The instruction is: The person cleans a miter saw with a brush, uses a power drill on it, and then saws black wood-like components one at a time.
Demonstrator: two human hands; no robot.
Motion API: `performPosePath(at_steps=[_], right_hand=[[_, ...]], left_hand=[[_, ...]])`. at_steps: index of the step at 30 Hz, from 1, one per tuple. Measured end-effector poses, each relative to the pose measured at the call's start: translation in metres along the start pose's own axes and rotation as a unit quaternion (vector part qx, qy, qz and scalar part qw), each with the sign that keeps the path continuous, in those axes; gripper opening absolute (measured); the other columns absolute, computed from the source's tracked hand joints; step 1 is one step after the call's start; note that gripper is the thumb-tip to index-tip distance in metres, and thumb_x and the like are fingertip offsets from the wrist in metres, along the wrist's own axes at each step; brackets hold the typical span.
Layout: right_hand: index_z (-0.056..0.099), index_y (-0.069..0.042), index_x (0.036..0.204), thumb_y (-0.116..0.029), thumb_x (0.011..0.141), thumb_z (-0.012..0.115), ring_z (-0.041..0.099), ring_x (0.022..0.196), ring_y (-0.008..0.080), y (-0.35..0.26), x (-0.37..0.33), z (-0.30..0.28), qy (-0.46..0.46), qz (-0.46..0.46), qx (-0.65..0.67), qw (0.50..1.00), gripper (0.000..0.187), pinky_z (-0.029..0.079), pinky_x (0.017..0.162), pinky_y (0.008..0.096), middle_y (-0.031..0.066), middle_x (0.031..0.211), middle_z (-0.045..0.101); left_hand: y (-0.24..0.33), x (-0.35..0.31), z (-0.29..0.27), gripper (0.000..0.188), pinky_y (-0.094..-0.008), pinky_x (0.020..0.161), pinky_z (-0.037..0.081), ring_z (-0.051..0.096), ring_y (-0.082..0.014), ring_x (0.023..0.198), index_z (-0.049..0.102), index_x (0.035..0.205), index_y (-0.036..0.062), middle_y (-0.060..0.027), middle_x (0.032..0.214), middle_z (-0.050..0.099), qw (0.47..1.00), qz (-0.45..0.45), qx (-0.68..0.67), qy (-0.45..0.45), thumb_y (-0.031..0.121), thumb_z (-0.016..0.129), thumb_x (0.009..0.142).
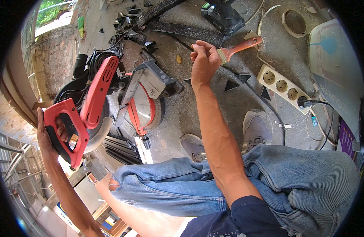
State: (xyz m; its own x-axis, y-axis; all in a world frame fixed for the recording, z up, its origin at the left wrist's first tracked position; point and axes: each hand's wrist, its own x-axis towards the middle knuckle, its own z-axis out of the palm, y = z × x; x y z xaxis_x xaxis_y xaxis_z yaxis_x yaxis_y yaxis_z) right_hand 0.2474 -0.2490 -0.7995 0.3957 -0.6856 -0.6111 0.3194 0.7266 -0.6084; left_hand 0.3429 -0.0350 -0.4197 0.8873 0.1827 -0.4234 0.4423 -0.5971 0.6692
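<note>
The left hand [44,138] wraps around the red handle [80,132] of a miter saw [100,91] on the floor [170,136]; the curled right hand [206,65] meets a paintbrush [244,46] at its bristle end, grip unclear. Black offcuts [130,28] lie beyond the saw.

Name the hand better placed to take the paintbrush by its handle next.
Likely the right hand: it is at the bristle end of the paintbrush, while the left hand, farther off, grips the red saw handle.
</note>
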Motion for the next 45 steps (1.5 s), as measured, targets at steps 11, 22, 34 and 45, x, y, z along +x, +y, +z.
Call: performPosePath(at_steps=[11,22,34,45], right_hand=[[0.067,0.001,0.096,-0.005,0.085,0.066,0.056,0.064,0.0075,0.0,-0.002,0.0,-0.004,-0.005,-0.012,1.0,0.012,0.045,0.059,0.0214,0.0015,0.079,0.062],[0.066,0.001,0.096,-0.004,0.085,0.066,0.056,0.065,0.0074,0.0,-0.001,0.0,-0.002,-0.005,-0.008,1.0,0.012,0.046,0.06,0.0211,0.0015,0.079,0.063],[0.067,0.001,0.094,-0.005,0.085,0.066,0.055,0.064,0.0077,-0.002,-0.003,0.001,-0.002,-0.01,-0.019,1.0,0.01,0.046,0.058,0.0216,0.0015,0.079,0.063],[0.067,0.001,0.095,-0.004,0.086,0.065,0.056,0.064,0.0074,-0.001,-0.003,0.0,-0.004,-0.004,-0.017,1.0,0.01,0.046,0.058,0.021,0.0018,0.08,0.063]], left_hand=[[0.0,0.0,-0.001,0.064,-0.0269,0.034,0.037,0.044,-0.0158,0.034,0.058,0.07,0.0081,-0.0019,0.047,0.047,1.0,0.0,0.009,-0.001,0.064,0.044,0.098],[0.0,-0.002,0.006,0.064,-0.0263,0.033,0.037,0.044,-0.0156,0.034,0.058,0.071,0.0087,-0.0015,0.047,0.047,1.0,0.003,0.005,0.022,0.065,0.045,0.097],[0.0,-0.001,0.0,0.064,-0.0278,0.035,0.038,0.045,-0.0168,0.035,0.058,0.073,0.0071,-0.0025,0.047,0.046,1.0,0.008,0.021,0.014,0.064,0.041,0.099],[-0.002,0.002,-0.005,0.064,-0.0277,0.035,0.039,0.046,-0.0171,0.035,0.058,0.073,0.0071,-0.0027,0.047,0.046,1.0,0.001,0.003,-0.009,0.063,0.041,0.099]])
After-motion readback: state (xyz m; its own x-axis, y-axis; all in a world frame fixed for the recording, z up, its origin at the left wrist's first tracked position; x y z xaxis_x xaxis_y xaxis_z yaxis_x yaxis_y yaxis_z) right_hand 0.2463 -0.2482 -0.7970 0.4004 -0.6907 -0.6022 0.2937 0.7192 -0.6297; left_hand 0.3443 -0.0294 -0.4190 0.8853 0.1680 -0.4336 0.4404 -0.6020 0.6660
